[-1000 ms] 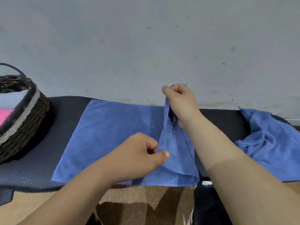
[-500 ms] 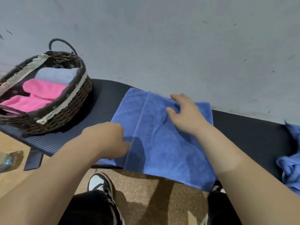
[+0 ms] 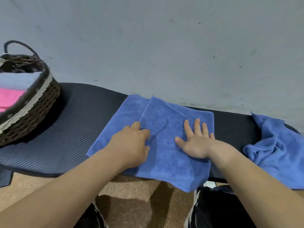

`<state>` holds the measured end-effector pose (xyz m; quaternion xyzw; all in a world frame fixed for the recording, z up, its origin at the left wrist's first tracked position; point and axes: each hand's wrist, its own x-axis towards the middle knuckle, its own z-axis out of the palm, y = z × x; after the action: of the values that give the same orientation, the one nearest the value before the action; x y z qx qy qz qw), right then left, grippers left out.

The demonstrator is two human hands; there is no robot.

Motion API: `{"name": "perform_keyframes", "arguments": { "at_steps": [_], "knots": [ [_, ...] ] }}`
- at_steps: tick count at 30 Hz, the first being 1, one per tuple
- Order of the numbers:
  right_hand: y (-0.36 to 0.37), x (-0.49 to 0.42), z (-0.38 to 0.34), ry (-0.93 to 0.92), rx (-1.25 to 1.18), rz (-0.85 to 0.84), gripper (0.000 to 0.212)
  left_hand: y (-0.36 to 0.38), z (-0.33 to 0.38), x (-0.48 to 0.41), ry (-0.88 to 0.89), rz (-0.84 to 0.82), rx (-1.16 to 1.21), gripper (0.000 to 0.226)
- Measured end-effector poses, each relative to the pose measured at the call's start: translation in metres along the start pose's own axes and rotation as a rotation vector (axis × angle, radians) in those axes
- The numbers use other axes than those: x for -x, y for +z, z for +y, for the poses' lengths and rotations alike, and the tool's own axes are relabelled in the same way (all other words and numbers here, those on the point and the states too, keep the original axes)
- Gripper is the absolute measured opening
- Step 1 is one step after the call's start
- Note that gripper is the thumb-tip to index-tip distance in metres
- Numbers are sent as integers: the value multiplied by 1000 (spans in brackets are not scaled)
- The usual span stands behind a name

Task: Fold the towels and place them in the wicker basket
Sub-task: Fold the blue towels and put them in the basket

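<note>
A blue towel (image 3: 166,155) lies folded over on the dark ribbed mat (image 3: 62,137), its near edge hanging off the front. My right hand (image 3: 195,142) rests flat on the towel's right half, fingers spread. My left hand (image 3: 131,143) presses on the left half, fingers curled at the edge of the upper layer; I cannot tell whether it pinches the cloth. The wicker basket (image 3: 34,111) stands at the far left and holds folded pink and pale blue towels. A second blue towel (image 3: 278,150) lies crumpled at the right.
A grey wall (image 3: 164,46) rises right behind the mat. Below the mat's front edge is brown speckled floor (image 3: 134,191), with my shoes and dark trousers at the bottom of the view.
The lifted right part of the towel has been laid over to the left. Both hands have come down onto the folded towel, the right one now lying flat.
</note>
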<state>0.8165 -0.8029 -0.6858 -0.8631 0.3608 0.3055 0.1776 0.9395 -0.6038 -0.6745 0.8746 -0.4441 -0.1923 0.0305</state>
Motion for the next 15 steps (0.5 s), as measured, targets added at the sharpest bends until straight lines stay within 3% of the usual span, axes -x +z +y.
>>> {"name": "perform_keyframes", "arguments": {
  "at_steps": [3, 5, 8, 11, 15],
  "knots": [
    [-14, 4, 11, 75, 26, 21, 77, 1, 10, -4, -51, 49, -22, 30],
    [-24, 4, 8, 15, -7, 182, 59, 0, 9, -3, -151, 58, -44, 39],
    [-42, -1, -11, -175, -256, 484, 33, 3, 4, -1, -222, 50, 28, 48],
    [-60, -30, -32, -229, -278, 495, 47, 4, -1, 0, -245, 71, 114, 57],
    [-75, -78, -50, -211, -392, 437, 49, 5, -9, -4, -265, 70, 341, 61]
  ]
}}
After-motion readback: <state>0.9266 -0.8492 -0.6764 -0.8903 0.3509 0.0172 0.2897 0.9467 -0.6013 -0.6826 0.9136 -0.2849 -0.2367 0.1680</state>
